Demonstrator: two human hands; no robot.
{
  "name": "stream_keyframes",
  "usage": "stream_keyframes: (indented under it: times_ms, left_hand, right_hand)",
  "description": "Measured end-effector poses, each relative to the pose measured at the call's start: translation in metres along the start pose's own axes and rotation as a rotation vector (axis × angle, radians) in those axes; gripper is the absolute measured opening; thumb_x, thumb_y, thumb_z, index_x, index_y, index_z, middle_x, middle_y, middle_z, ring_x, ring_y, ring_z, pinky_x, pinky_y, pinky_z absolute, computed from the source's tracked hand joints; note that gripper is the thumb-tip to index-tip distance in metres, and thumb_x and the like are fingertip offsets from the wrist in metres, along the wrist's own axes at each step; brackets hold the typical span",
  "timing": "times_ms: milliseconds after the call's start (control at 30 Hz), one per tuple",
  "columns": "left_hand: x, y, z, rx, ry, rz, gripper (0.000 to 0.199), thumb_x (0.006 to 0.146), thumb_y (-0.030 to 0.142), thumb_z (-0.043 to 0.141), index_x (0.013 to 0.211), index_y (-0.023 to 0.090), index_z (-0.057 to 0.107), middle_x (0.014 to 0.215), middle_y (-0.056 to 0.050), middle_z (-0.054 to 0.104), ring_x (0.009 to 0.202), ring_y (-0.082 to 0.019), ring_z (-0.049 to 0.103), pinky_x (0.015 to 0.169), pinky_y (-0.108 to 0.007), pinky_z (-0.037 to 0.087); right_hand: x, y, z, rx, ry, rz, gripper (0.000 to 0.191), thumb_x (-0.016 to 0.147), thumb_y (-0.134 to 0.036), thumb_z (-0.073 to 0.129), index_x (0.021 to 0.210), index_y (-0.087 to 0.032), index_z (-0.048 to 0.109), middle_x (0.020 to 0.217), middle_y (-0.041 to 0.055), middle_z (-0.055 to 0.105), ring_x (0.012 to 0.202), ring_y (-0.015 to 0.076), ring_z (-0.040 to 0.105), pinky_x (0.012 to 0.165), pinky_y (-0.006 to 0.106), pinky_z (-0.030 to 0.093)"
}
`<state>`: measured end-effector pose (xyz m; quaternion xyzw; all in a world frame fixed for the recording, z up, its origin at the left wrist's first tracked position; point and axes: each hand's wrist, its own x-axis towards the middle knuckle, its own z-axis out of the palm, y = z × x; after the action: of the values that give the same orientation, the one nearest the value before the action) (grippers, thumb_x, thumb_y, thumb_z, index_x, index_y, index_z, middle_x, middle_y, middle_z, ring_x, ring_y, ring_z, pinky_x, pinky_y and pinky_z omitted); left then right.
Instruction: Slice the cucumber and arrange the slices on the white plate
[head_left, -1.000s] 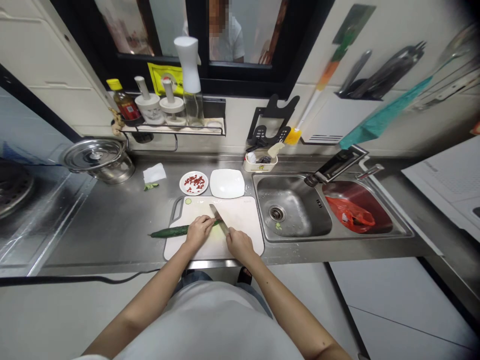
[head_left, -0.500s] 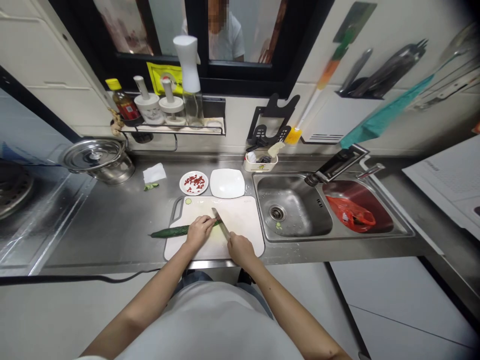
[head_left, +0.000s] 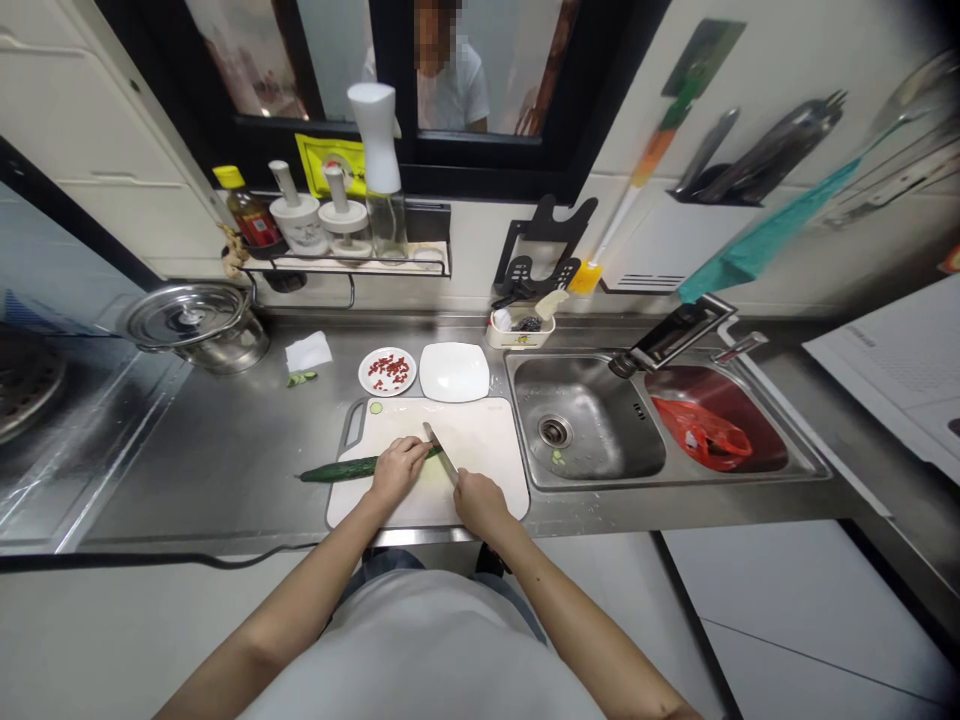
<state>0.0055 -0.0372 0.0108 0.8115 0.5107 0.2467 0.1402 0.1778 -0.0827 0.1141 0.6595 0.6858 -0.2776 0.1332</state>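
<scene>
A long green cucumber (head_left: 341, 470) lies across the white cutting board (head_left: 480, 430), its left end past the board's edge. My left hand (head_left: 397, 468) is closed over the cucumber near its right end. In my right hand (head_left: 480, 500) is the handle of a knife (head_left: 442, 452), whose blade stands at the cucumber's right end, just beside my left fingers. One round pale slice (head_left: 376, 408) rests at the board's top left corner. Behind the board are a plate of small red pieces (head_left: 388, 372) and a bare white plate (head_left: 454, 371).
To the right is a double sink (head_left: 592, 475) with a faucet (head_left: 667, 335) and a red bag (head_left: 701, 432). A lidded pot (head_left: 199, 325) and a white paper (head_left: 308, 351) are at the left. Bottles stand on a wall rack (head_left: 352, 266). Behind the window is a person (head_left: 454, 85).
The whole view has shifted slightly, with the scene a little lower in the picture. Both hands keep their holds on the cucumber and the knife.
</scene>
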Motion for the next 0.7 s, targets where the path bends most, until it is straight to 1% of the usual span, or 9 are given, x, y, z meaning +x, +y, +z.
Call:
stream_keyframes:
  times_ms: [167, 400, 600, 700]
  left_hand:
    - [0.000, -0.002, 0.002, -0.002, 0.003, 0.005, 0.024, 0.094, 0.028, 0.048, 0.107, 0.025, 0.069, 0.097, -0.004, 0.066, 0.092, -0.015, 0.057, 0.081, -0.027, 0.046]
    - [0.000, -0.001, -0.001, -0.016, -0.004, 0.004, 0.025, 0.094, 0.028, 0.048, 0.108, 0.026, 0.068, 0.097, -0.004, 0.066, 0.093, -0.016, 0.057, 0.083, -0.028, 0.047]
    - [0.000, -0.001, 0.000, -0.027, -0.011, -0.002, 0.025, 0.094, 0.028, 0.047, 0.108, 0.027, 0.068, 0.098, -0.004, 0.066, 0.094, -0.016, 0.056, 0.083, -0.028, 0.047]
    - [0.000, -0.001, 0.000, -0.031, -0.011, -0.005, 0.026, 0.095, 0.027, 0.047, 0.109, 0.026, 0.068, 0.098, -0.004, 0.065, 0.093, -0.016, 0.056, 0.083, -0.028, 0.047]
  right_hand:
    - [0.009, -0.005, 0.003, 0.001, 0.030, 0.013, 0.031, 0.090, -0.013, 0.036, 0.111, -0.013, 0.059, 0.100, 0.0161, 0.069, 0.096, 0.0239, 0.065, 0.076, 0.030, 0.045]
    - [0.021, -0.008, 0.008, -0.006, 0.097, -0.032, 0.032, 0.091, -0.011, 0.034, 0.111, -0.013, 0.059, 0.097, 0.0156, 0.069, 0.096, 0.0231, 0.065, 0.076, 0.029, 0.045]
    - [0.012, -0.003, 0.008, -0.014, 0.037, -0.005, 0.032, 0.092, -0.013, 0.034, 0.112, -0.013, 0.060, 0.099, 0.0157, 0.069, 0.097, 0.0232, 0.065, 0.076, 0.029, 0.045]
    - [0.012, -0.002, 0.010, -0.010, 0.044, -0.013, 0.033, 0.092, -0.013, 0.034, 0.113, -0.013, 0.059, 0.100, 0.0155, 0.069, 0.097, 0.0233, 0.065, 0.076, 0.029, 0.045]
